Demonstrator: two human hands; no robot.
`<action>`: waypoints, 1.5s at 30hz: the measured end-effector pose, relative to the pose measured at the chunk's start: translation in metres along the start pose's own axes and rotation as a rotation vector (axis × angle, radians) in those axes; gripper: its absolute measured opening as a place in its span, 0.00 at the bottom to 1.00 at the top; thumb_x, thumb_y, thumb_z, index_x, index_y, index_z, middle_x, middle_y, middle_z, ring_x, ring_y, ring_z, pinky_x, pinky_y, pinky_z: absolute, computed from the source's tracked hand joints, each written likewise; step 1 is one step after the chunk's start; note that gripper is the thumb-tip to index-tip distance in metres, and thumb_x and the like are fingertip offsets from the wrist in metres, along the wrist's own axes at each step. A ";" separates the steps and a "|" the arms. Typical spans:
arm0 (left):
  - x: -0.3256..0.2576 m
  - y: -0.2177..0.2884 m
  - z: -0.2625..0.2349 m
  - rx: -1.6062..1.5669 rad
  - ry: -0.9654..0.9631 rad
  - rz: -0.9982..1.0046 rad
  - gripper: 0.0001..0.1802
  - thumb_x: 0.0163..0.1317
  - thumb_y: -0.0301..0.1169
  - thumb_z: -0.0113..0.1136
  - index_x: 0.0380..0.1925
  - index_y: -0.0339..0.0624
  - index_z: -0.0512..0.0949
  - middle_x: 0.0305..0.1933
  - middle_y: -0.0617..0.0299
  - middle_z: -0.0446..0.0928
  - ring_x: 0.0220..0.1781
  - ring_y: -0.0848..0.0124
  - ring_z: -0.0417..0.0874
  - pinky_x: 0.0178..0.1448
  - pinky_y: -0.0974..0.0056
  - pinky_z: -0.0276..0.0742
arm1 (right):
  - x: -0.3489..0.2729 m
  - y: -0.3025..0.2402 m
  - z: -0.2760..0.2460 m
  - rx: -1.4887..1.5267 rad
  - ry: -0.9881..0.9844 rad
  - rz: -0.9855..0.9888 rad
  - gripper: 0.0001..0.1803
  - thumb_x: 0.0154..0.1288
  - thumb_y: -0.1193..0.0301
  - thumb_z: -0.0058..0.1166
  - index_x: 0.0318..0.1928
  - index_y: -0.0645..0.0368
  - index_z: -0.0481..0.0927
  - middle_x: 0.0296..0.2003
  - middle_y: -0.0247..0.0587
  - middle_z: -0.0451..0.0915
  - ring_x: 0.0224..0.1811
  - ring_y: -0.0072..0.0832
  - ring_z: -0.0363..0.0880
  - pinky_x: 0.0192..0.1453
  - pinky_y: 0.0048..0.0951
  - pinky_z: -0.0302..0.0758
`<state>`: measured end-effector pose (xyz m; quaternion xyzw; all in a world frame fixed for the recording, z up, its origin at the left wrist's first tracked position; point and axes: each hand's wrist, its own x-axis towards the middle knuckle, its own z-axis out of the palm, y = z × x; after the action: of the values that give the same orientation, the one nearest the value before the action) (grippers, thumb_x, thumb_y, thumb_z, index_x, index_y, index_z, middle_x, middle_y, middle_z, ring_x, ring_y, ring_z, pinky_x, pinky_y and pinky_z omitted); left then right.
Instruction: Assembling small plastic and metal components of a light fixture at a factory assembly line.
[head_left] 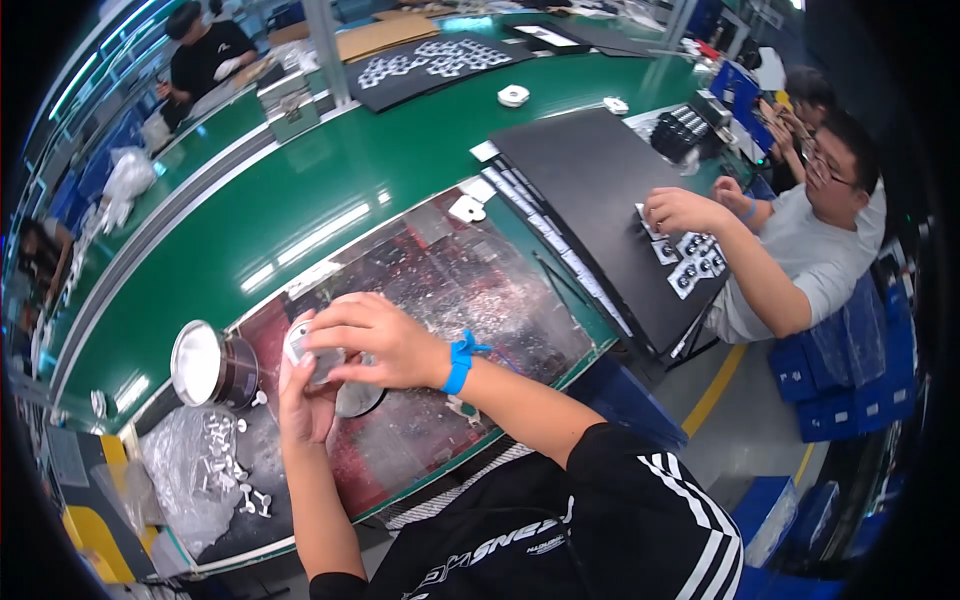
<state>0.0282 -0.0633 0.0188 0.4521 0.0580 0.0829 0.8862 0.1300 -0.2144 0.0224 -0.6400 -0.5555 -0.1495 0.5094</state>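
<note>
Between my two hands is a small white part [299, 338] with a dark hole and a greyish, see-through lower portion. My left hand [306, 405] is closed around it from below. My right hand [385, 340], a blue band at its wrist, reaches across with its fingers bent over the part's top and side. Those fingers partly hide the part, so its exact kind cannot be made out. Under my right hand, a round pale piece with a dark rim [360, 400] lies on the stained work mat [440, 290].
Left of my hands stand a tin of white material [200, 365] and a plastic bag [185, 450] with small white pegs [225, 450]. A white plate [467, 208] lies at the mat's far edge. On the right, a co-worker's hand [685, 210] is over stacked black boards [600, 160].
</note>
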 end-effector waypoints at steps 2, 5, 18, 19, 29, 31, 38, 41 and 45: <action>0.004 -0.001 -0.011 -0.086 -0.059 -0.021 0.36 0.63 0.37 0.58 0.69 0.39 0.58 0.59 0.48 0.74 0.57 0.49 0.80 0.59 0.47 0.80 | 0.002 -0.017 -0.010 0.027 0.009 0.078 0.30 0.55 0.63 0.67 0.59 0.53 0.76 0.60 0.40 0.76 0.60 0.43 0.72 0.67 0.44 0.66; 0.006 -0.006 -0.025 -0.117 0.052 -0.040 0.29 0.65 0.36 0.56 0.64 0.38 0.65 0.55 0.44 0.78 0.55 0.47 0.81 0.57 0.46 0.81 | -0.019 -0.045 -0.044 -0.068 0.101 0.171 0.26 0.57 0.67 0.66 0.57 0.54 0.78 0.58 0.43 0.76 0.59 0.43 0.74 0.67 0.43 0.67; 0.012 -0.016 -0.030 -0.113 0.103 0.008 0.24 0.69 0.36 0.55 0.62 0.40 0.67 0.58 0.39 0.76 0.50 0.55 0.83 0.50 0.56 0.83 | -0.179 -0.085 -0.245 -1.242 0.431 0.936 0.08 0.61 0.69 0.61 0.38 0.59 0.82 0.34 0.45 0.78 0.37 0.45 0.80 0.41 0.41 0.77; 0.011 -0.017 -0.029 -0.115 0.102 0.004 0.24 0.69 0.36 0.55 0.62 0.40 0.67 0.58 0.39 0.76 0.50 0.55 0.83 0.50 0.56 0.83 | -0.186 -0.086 -0.252 -1.271 0.468 0.972 0.10 0.61 0.68 0.61 0.40 0.59 0.82 0.34 0.46 0.78 0.37 0.45 0.80 0.41 0.42 0.77; 0.009 -0.020 -0.023 -0.129 0.133 -0.021 0.25 0.68 0.34 0.56 0.63 0.39 0.66 0.58 0.37 0.75 0.51 0.53 0.83 0.51 0.55 0.84 | -0.211 -0.062 -0.281 -1.262 0.478 1.050 0.15 0.56 0.66 0.66 0.43 0.57 0.82 0.33 0.43 0.77 0.35 0.42 0.79 0.40 0.41 0.76; 0.008 -0.019 -0.023 -0.131 0.135 -0.032 0.26 0.68 0.33 0.55 0.64 0.41 0.65 0.59 0.37 0.75 0.51 0.53 0.83 0.51 0.55 0.84 | -0.209 -0.060 -0.279 -1.200 0.488 1.006 0.14 0.55 0.68 0.67 0.42 0.56 0.82 0.32 0.43 0.77 0.36 0.42 0.79 0.41 0.42 0.76; 0.007 -0.016 -0.021 -0.124 0.103 -0.022 0.25 0.69 0.34 0.53 0.65 0.43 0.64 0.59 0.38 0.75 0.52 0.54 0.83 0.53 0.56 0.82 | -0.204 -0.056 -0.280 -1.065 0.531 1.074 0.15 0.52 0.71 0.68 0.40 0.64 0.84 0.30 0.45 0.79 0.31 0.37 0.79 0.39 0.36 0.76; 0.006 -0.016 -0.017 -0.092 0.094 -0.007 0.23 0.70 0.35 0.52 0.62 0.41 0.65 0.56 0.39 0.76 0.50 0.52 0.84 0.47 0.56 0.84 | -0.181 -0.068 -0.258 -0.884 0.558 1.005 0.13 0.52 0.75 0.67 0.40 0.64 0.84 0.30 0.42 0.78 0.27 0.28 0.75 0.35 0.28 0.74; 0.005 -0.014 -0.016 -0.121 0.060 -0.036 0.24 0.71 0.38 0.51 0.62 0.41 0.63 0.57 0.41 0.76 0.45 0.50 0.86 0.31 0.59 0.87 | -0.122 -0.073 -0.187 -0.512 0.441 0.784 0.14 0.53 0.78 0.67 0.42 0.60 0.84 0.43 0.38 0.79 0.36 0.23 0.77 0.34 0.21 0.72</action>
<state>0.0315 -0.0579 -0.0022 0.3939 0.0873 0.0838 0.9112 0.0960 -0.4459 0.0470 -0.8574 -0.0991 -0.2098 0.4593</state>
